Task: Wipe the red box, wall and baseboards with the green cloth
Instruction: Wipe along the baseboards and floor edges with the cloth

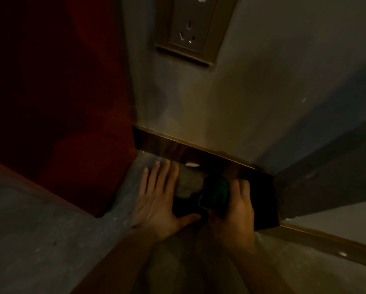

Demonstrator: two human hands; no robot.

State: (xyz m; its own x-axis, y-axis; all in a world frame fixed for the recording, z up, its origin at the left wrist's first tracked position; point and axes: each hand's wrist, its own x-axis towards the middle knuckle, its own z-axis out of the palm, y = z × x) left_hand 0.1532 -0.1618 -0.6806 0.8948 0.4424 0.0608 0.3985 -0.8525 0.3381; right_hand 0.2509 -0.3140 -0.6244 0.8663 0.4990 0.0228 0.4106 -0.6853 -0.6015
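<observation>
- The right hand (239, 200) grips the green cloth (215, 194) against the dark baseboard (177, 148).
- The left hand (158, 198) lies flat on the grey floor (40, 230), fingers spread.
- The red box (57, 85) stands left; a wall socket (193, 26) above.

Green cloth (215, 193), red box (57, 92), wood-grain brown baseboard (177, 148).

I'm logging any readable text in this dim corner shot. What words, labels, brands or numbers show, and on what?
None can be read.
Wall socket: only slots, no marking visible.
Green cloth in the right hand: no label visible.
Red box, baseboard: plain, no print.
</observation>
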